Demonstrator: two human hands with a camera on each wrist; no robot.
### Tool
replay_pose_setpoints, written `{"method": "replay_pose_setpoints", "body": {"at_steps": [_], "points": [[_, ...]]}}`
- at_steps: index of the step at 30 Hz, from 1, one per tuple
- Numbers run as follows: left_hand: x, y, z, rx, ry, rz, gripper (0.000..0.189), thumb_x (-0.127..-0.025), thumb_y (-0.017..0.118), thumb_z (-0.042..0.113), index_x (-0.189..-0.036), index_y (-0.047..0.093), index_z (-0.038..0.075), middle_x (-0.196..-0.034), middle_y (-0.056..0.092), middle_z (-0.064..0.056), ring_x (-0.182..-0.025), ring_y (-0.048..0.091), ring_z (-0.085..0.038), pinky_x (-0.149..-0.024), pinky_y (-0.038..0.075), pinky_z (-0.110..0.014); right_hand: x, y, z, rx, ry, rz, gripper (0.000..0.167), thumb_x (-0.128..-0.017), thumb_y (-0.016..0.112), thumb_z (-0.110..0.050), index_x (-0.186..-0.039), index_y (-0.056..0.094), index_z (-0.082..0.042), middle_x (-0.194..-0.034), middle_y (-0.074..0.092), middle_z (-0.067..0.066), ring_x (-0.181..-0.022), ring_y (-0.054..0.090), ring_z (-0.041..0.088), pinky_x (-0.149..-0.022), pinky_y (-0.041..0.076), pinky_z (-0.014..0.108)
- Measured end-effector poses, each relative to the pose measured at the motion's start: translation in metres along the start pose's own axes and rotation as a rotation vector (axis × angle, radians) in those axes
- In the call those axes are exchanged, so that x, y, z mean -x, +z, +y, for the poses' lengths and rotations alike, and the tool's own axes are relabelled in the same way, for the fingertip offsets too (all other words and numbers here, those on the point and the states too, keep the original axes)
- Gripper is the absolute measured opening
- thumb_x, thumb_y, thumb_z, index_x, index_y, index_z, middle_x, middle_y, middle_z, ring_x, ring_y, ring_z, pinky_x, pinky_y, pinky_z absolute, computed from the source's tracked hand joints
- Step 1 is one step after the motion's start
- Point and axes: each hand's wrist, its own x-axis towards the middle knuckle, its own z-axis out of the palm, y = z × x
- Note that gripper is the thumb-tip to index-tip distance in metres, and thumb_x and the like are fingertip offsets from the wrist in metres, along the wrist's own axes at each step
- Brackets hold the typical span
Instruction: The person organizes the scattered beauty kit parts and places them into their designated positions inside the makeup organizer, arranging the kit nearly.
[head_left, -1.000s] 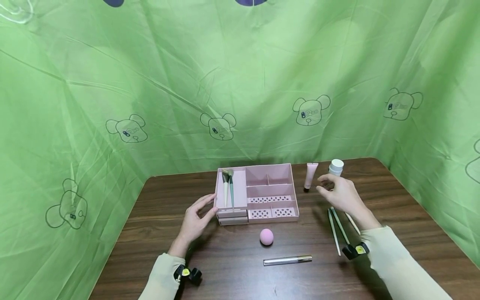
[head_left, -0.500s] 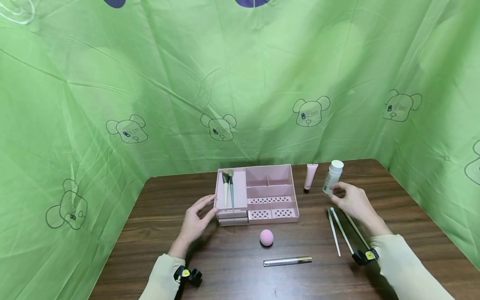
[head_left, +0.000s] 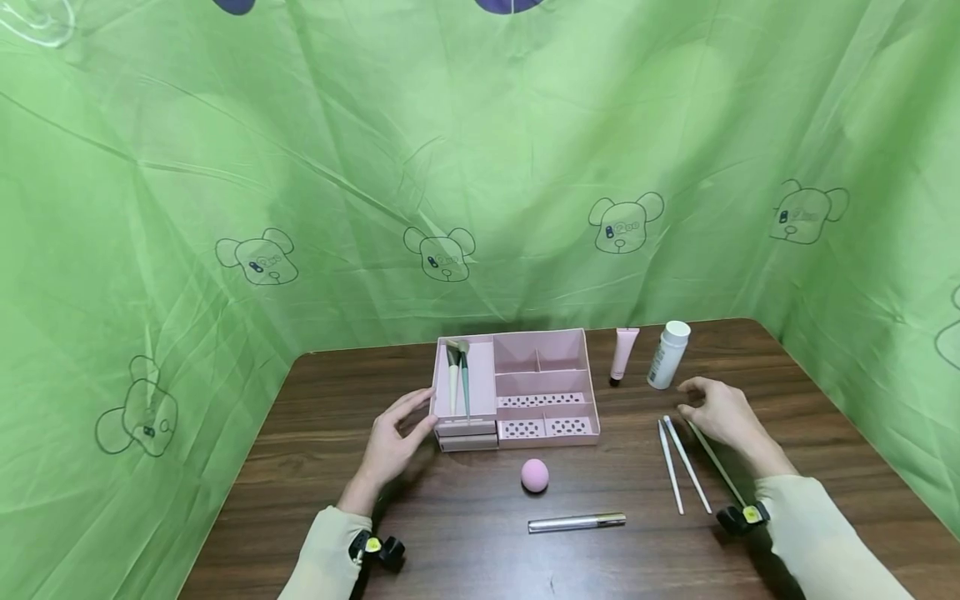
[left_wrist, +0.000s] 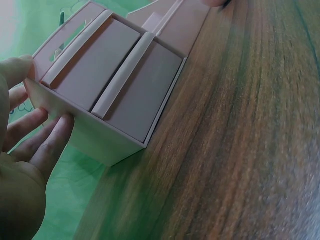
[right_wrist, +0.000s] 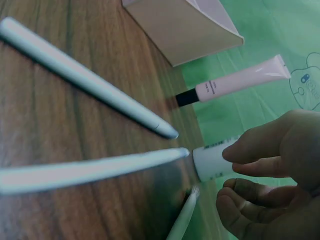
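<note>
My left hand [head_left: 390, 440] rests against the left side of a pink cosmetics organizer [head_left: 538, 340], thumb near its front corner. In the left wrist view its fingertips touch the side wall, beside two drawers [left_wrist: 142, 92] pushed in. My right hand [head_left: 723, 412] hovers with loosely bent fingers and nothing between them. Just below it lies a thin pale green makeup brush [head_left: 718, 462], its small bristle tip [right_wrist: 195, 190] under the fingers in the right wrist view. Left of that brush lie two slim white sticks, one nearer [head_left: 688, 465] and one farther [head_left: 671, 467].
A white bottle [head_left: 667, 358] and a pink tube [head_left: 622, 354] with a black cap stand at the back right. Two brushes [head_left: 463, 379] lie on the organizer's top. A pink makeup sponge [head_left: 534, 475] and a silver pen-like tube [head_left: 576, 522] lie in front. Green cloth surrounds the table.
My right hand has moved back from in front of the white bottle, rightward and toward me, to the tip of the pale green brush. The left hand keeps its place.
</note>
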Motion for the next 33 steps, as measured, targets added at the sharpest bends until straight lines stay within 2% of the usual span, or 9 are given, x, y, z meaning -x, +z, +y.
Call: {"method": "replay_pose_setpoints", "body": {"at_steps": [6, 13, 20, 27, 33], "points": [[0.000, 0.000, 0.000, -0.006, -0.014, 0.000, 0.041, -0.090, 0.068, 0.004, -0.128, 0.059, -0.007, -0.130, 0.058, -0.023, -0.117, 0.060, -0.032, -0.098, 0.051, -0.019, 0.004, 0.003, 0.011, 0.016, 0.019, -0.048, 0.031, -0.079, 0.075, -0.018, -0.105, 0.068, -0.004, -0.094, 0.071, 0.016, -0.090, 0.064, 0.042, -0.071, 0.052, 0.051], [0.000, 0.001, 0.000, 0.007, -0.019, 0.007, 0.041, -0.089, 0.069, 0.003, -0.128, 0.059, -0.006, -0.130, 0.058, -0.022, -0.116, 0.059, -0.038, -0.098, 0.051, -0.019, 0.007, 0.006, 0.016, 0.028, 0.029, -0.045, 0.028, -0.080, 0.074, -0.019, -0.102, 0.069, -0.003, -0.087, 0.070, 0.012, -0.084, 0.064, 0.037, -0.067, 0.051, 0.047], [-0.001, 0.001, -0.003, 0.031, -0.011, -0.006, 0.041, -0.089, 0.068, 0.002, -0.128, 0.058, -0.009, -0.131, 0.057, -0.025, -0.116, 0.059, -0.039, -0.098, 0.052, -0.021, 0.011, 0.008, 0.018, 0.024, 0.032, -0.053, 0.028, -0.078, 0.075, -0.019, -0.101, 0.069, -0.005, -0.083, 0.069, 0.008, -0.080, 0.064, 0.033, -0.065, 0.050, 0.045], [0.000, 0.001, -0.001, 0.012, -0.009, -0.002, 0.041, -0.089, 0.068, 0.002, -0.128, 0.059, -0.007, -0.130, 0.057, -0.024, -0.116, 0.059, -0.038, -0.098, 0.051, -0.020, 0.013, 0.009, 0.021, 0.028, 0.031, -0.093, 0.024, -0.075, 0.074, -0.011, -0.097, 0.068, -0.005, -0.077, 0.067, 0.002, -0.070, 0.060, 0.019, -0.056, 0.046, 0.037], [0.000, 0.001, -0.002, 0.019, -0.020, -0.002, 0.041, -0.090, 0.068, 0.002, -0.128, 0.058, -0.008, -0.131, 0.057, -0.024, -0.117, 0.058, -0.039, -0.098, 0.051, -0.020, 0.013, 0.011, 0.021, 0.055, 0.044, -0.093, 0.017, -0.075, 0.073, -0.009, -0.091, 0.070, -0.005, -0.074, 0.067, 0.001, -0.069, 0.060, 0.022, -0.056, 0.047, 0.041]]}}
